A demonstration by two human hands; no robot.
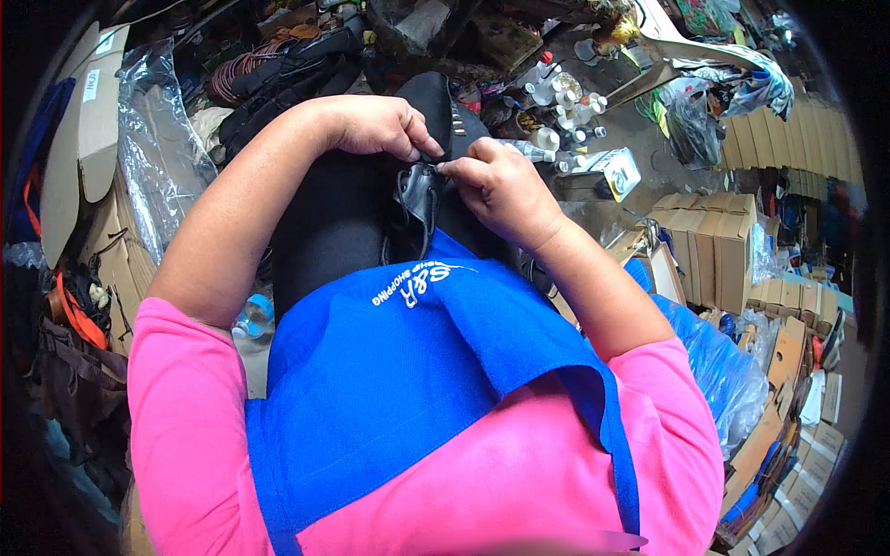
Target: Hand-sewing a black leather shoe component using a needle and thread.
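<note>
Black, leather-like piece, with a loose, folded flap, lies over the person's dark-trousered lap, near the top centre of the view and just beyond a blue apron. Its upper end sits between the two hands. The step in hand appears to be close fingertip work at that end; the next move seems to call for a small, steady grip from both sides, so that the soft piece does not slip or twist.

The left hand comes in from the left with its elbow bent wide, wrist arched, knuckles up, fingers curled; thumb and forefinger are nearly closed and seem to pinch the piece's upper edge. The right hand reaches in from the right, forearm slanting up and inward, its thumb and forefinger also drawn together on that edge. The fingertips of both hands nearly meet; exactly what lies beneath them is hidden. Past the right hand, white-capped bottles stand and lie in a cluster on the floor.
</note>
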